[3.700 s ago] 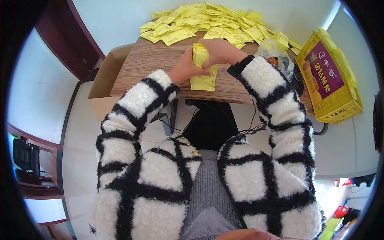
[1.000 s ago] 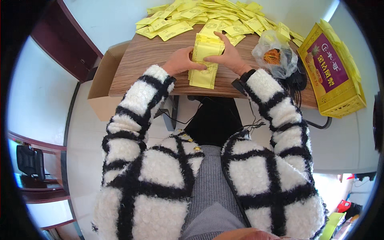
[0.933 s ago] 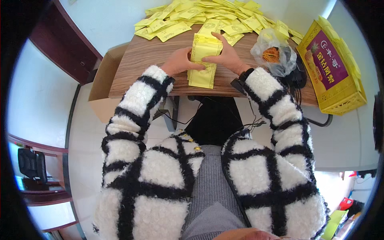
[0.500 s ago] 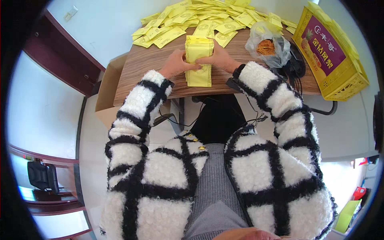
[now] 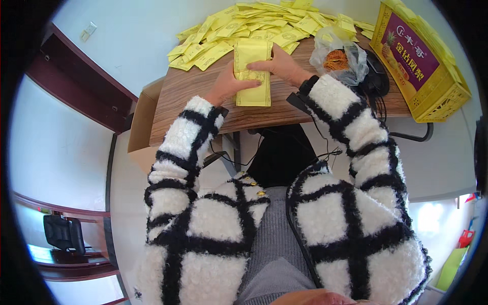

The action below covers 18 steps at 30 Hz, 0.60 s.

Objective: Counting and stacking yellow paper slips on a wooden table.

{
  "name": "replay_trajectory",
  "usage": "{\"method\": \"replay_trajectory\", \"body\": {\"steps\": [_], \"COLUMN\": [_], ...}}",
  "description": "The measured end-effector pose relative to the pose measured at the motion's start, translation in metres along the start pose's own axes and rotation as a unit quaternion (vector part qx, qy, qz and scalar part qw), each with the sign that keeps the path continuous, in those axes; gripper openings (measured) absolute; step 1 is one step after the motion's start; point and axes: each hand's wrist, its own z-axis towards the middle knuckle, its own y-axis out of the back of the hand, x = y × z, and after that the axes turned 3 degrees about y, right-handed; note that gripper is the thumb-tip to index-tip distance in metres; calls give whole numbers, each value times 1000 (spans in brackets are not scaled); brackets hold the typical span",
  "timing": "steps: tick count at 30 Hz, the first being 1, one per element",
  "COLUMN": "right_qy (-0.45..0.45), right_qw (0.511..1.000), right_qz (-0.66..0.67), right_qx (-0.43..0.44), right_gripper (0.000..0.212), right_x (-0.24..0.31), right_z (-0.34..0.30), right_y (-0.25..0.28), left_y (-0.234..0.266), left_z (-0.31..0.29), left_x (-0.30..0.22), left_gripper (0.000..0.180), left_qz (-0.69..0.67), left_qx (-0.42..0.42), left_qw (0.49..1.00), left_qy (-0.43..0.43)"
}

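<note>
Gripping a stack of yellow printed packets (image 5: 254, 97), your left hand (image 5: 227, 85) and right hand (image 5: 282, 65) clasped its sides between thumbs and fingers, over the wood-grain table (image 5: 178, 104). A translucent plastic bag (image 5: 353, 73) lay to the right; behind spread a heap of loose packets (image 5: 243, 25).

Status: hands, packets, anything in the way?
Left hand and right hand gripping yellow packets, thumbs across the front. Pile lies beyond. Clear bag right of right hand, off to the side.
</note>
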Motion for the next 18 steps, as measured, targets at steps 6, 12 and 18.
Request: {"method": "replay_trajectory", "body": {"steps": [6,12,18], "right_qy": [-59,-170,41], "right_qw": [992,984,986], "right_qz": [-113,-25,-139], "right_qx": [-14,-57,-87], "right_gripper": [80,66,30], "right_x": [34,50,39], "right_z": [4,-5,-11], "right_y": [-5,-6,1], "left_y": [-5,-6,2], "left_z": [-2,-17,-31], "left_x": [-4,-3,15], "left_gripper": [56,52,52], "left_qz": [-210,-376,-550], "left_qx": [-2,-26,-48], "left_qw": [974,917,819], "left_qy": [80,132,156]}}
